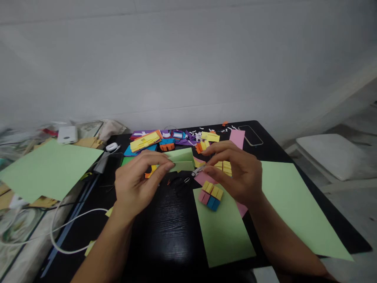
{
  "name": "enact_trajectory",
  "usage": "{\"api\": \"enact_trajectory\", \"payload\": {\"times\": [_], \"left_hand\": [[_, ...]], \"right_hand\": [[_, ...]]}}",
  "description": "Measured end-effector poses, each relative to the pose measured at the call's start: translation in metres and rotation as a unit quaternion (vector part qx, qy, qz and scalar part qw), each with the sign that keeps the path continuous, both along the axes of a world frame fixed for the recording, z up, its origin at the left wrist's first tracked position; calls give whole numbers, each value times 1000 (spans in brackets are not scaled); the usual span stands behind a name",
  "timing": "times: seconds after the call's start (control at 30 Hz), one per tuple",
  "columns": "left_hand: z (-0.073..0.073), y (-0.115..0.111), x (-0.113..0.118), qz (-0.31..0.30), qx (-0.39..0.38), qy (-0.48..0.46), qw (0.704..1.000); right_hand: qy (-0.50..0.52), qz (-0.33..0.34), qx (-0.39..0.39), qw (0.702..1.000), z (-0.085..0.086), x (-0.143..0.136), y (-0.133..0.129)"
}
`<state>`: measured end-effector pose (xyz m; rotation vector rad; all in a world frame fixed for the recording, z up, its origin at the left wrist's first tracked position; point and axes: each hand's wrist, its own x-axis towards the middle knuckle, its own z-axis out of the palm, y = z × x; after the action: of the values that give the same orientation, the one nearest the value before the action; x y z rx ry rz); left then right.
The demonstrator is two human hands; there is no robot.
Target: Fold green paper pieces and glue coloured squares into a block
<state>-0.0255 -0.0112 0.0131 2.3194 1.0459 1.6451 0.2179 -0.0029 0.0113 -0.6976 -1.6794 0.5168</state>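
Between the thumb and fingers of my left hand [138,177] is the left end of a folded light green paper [183,166], held above the black table. My right hand [235,169] hovers just off the paper's other end. Its fingers are curved, with a gap between index finger and thumb, and I see nothing held in them. A pair of scissors [186,180] with black handles lies between the hands, its blades pointing toward my right fingertips and partly hidden there. Below the right hand, a small block of folded yellow, pink and blue paper [211,195] rests on a green sheet [226,236].
At the back lie yellow paper strips [145,141], an orange and blue folded piece [167,146] and purple scraps [191,138]. A phone-shaped clear case [250,135] is at the back right. Large green sheets lie left [53,167] and right [294,204]. A white cable [53,232] loops at left.
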Motion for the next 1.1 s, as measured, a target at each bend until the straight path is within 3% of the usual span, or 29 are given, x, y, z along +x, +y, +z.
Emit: {"api": "enact_trajectory", "payload": {"times": [0.17, 0.33, 1.1], "left_hand": [[2, -3, 8, -34, 2, 51, 998], [-4, -3, 14, -66, 13, 7, 998], [-5, -7, 16, 17, 8, 71, 997]], "right_hand": [[8, 6, -68, 998, -5, -13, -11], [47, -5, -101, 994, -9, -20, -14], [101, -31, -155, 982, -7, -20, -12]]}}
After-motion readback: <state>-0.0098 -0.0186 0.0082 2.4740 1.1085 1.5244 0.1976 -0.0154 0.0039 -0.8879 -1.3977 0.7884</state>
